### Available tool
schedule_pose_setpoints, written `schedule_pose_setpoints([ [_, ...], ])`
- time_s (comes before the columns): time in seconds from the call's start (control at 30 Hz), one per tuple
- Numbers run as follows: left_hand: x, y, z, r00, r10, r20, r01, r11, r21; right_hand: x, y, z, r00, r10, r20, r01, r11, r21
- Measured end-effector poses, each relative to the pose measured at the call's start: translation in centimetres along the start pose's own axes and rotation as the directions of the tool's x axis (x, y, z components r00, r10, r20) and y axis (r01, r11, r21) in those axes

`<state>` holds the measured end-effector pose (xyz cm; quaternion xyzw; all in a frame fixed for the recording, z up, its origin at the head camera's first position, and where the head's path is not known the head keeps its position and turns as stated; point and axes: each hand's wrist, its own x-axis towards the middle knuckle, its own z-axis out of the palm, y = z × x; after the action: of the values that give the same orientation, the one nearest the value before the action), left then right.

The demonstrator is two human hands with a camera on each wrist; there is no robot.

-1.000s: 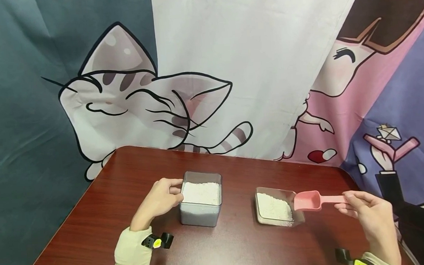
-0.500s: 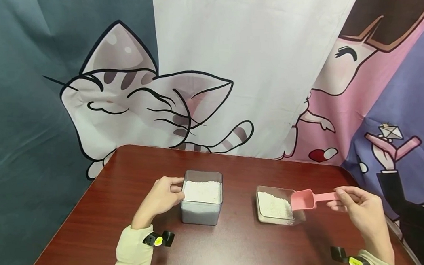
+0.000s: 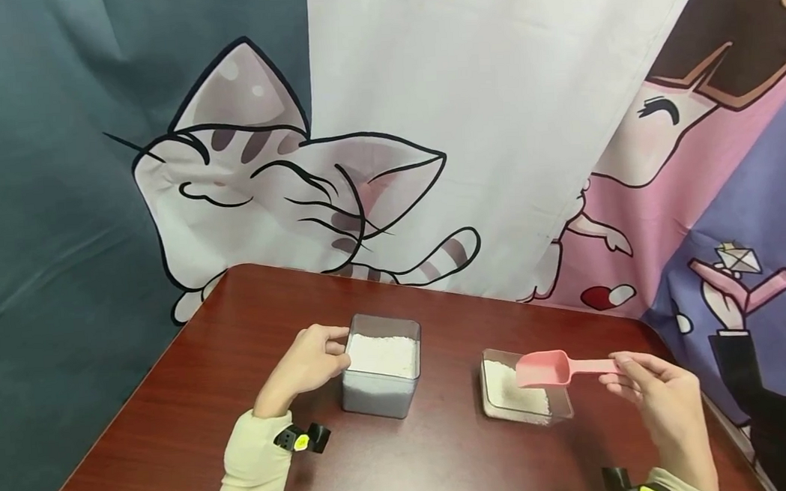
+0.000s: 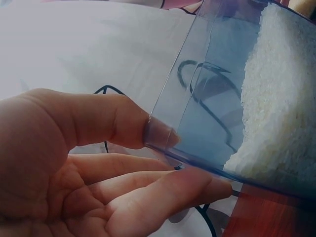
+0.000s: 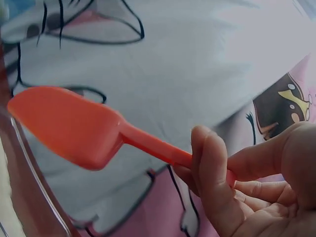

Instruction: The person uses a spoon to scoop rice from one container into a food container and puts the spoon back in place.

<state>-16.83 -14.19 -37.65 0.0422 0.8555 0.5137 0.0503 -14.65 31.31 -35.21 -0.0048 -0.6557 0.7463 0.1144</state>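
Note:
My left hand [image 3: 308, 362] grips the left side of a tall clear square container [image 3: 377, 398] on the table. White rice grains [image 3: 382, 356] fill much of it; the left wrist view shows the thumb [image 4: 118, 121] at its rim and the fingers close by. My right hand [image 3: 669, 397] pinches the handle end of a pink scoop [image 3: 542, 369]. No grains show in its bowl. The scoop hangs over a low clear container [image 3: 561, 400] holding more white grains [image 3: 503, 386], and hides part of them.
Both containers stand on a reddish-brown wooden table [image 3: 447, 467], the low one to the right of the tall one. Behind the table's far edge hangs a printed curtain [image 3: 507, 118] with cartoon figures.
My right hand has moved left, bringing the scoop from the low container's right edge to above its grains. The left hand keeps its hold on the tall container. The head view has shifted slightly.

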Motion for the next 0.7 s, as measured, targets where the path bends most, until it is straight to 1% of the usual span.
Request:
schedule_pose_setpoints([
  [0.1,0.0,0.1,0.0,1.000,-0.002,-0.006,0.002,1.000,0.004,0.2,0.1,1.2,0.999,0.008,0.039,-0.011,0.996,0.083],
  [0.2,0.0,0.2,0.1,1.000,-0.007,-0.009,0.007,1.000,0.002,0.5,0.1,2.6,0.998,0.015,0.054,-0.020,0.994,0.106],
  [0.33,0.0,0.2,0.2,1.000,-0.013,0.000,0.013,1.000,-0.007,0.7,0.0,4.6,0.998,0.023,0.051,-0.029,0.990,0.137],
  [0.43,0.0,0.2,0.2,1.000,-0.013,-0.006,0.013,1.000,-0.007,0.9,-0.1,6.4,0.999,0.042,0.028,-0.045,0.992,0.121],
  [0.53,0.0,0.3,0.2,1.000,-0.014,-0.014,0.014,1.000,-0.001,0.9,-0.1,8.2,0.997,0.080,0.019,-0.081,0.995,0.060],
  [0.63,-0.1,0.3,0.2,1.000,-0.014,-0.015,0.015,1.000,0.006,0.9,-0.1,10.1,0.995,0.091,0.041,-0.093,0.995,0.044],
  [0.7,-0.1,0.3,0.2,1.000,-0.015,-0.013,0.015,1.000,0.008,0.9,0.0,11.2,0.995,0.068,0.071,-0.073,0.996,0.057],
])
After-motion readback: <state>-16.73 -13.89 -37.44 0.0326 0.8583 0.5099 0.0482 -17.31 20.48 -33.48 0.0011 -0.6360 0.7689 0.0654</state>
